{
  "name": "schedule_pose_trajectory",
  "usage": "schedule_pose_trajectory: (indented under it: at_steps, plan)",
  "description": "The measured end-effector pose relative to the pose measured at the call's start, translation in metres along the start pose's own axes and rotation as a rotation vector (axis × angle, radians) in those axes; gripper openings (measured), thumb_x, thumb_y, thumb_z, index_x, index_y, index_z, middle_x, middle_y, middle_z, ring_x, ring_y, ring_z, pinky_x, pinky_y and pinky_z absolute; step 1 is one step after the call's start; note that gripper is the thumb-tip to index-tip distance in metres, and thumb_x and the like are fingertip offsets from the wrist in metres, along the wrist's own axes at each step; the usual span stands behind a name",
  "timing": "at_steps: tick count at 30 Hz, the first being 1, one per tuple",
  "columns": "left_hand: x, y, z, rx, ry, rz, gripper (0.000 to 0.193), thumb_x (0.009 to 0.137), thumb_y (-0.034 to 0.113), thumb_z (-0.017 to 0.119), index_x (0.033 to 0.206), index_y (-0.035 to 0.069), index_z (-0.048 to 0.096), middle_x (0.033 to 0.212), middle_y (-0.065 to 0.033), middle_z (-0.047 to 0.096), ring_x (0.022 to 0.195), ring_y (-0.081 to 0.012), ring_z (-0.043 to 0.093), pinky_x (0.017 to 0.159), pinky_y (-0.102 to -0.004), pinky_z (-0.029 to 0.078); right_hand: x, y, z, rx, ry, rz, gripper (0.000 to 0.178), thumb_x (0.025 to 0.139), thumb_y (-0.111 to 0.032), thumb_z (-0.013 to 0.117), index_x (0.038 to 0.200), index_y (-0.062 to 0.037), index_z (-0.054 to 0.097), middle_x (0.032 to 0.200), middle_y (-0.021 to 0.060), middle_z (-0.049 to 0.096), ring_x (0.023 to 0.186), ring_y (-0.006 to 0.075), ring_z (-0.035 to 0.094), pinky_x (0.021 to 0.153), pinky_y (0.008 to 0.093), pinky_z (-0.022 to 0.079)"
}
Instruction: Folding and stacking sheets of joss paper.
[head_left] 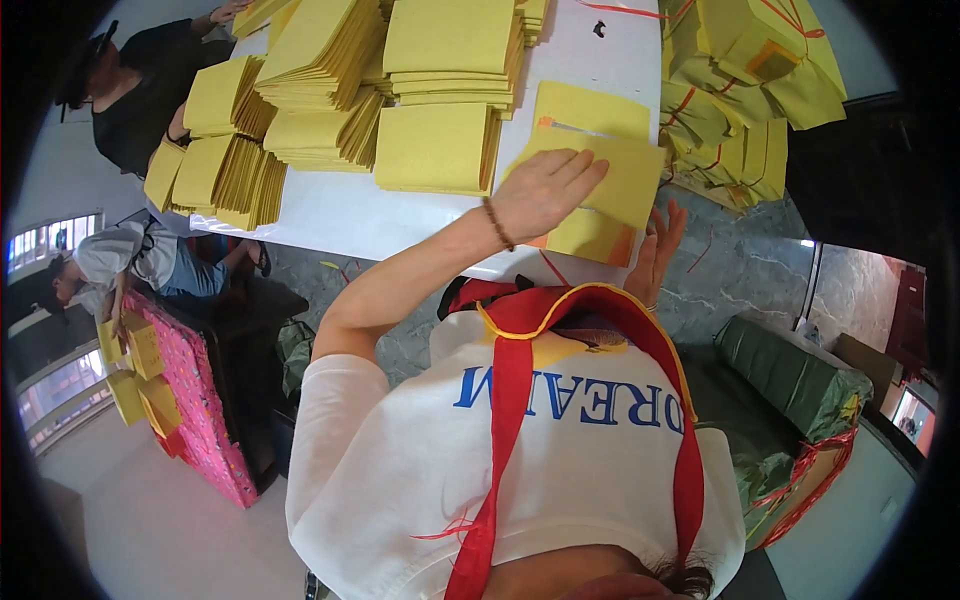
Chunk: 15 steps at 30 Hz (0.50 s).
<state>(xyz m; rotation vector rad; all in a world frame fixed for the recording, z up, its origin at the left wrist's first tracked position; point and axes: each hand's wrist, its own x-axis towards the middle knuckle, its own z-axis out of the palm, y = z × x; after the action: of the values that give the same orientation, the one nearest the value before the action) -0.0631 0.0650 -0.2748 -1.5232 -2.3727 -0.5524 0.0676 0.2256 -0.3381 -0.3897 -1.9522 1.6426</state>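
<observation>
My left hand lies flat on a folded yellow paper sheet, its fingers stretched out toward the table's right edge. Beneath that sheet are more yellow sheets with orange patches, partly covered. My right hand is at the table's right edge, close to the sheet's corner, with its fingers up and apart. Its palm and thumb are partly hidden, and nothing shows in its grip. Left of my left hand stand neat stacks of folded yellow paper.
The white table carries several more yellow stacks. Yellow bundles tied with red string are piled beyond its right edge. Two people are on the left, one by a pink-covered table. Green wrapped packages lie at right.
</observation>
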Motion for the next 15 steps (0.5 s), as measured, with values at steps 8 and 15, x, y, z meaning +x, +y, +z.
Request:
schedule_pose_trajectory:
  at_steps: [8, 15]
  plan:
    - [-0.092, -0.072, -0.069, 0.325, 0.194, -0.077, 0.045, 0.069, 0.007, 0.054, 0.114, 0.009, 0.057, 0.114, -0.0059, 0.058, 0.100, -0.0204, 0.054, 0.084, -0.0356, 0.039, -0.004, 0.006, 0.002, 0.048, -0.129, 0.187, 0.059, 0.091, -0.021, 0.042, 0.140, -0.0036, 0.014, 0.141, 0.0152, 0.025, 0.121, 0.0281, 0.037, 0.100, 0.0380, 0.030]
    - [-0.123, -0.113, -0.034, 0.310, -0.130, -0.196, 0.055, 0.070, 0.002, 0.054, 0.123, 0.015, 0.050, 0.120, -0.0037, 0.054, 0.106, -0.0203, 0.051, 0.085, -0.0369, 0.038, -0.003, 0.016, 0.000, -0.039, -0.159, 0.190, 0.050, 0.091, -0.017, 0.043, 0.136, -0.0010, 0.027, 0.134, 0.0153, 0.035, 0.120, 0.0268, 0.037, 0.101, 0.0351, 0.029]
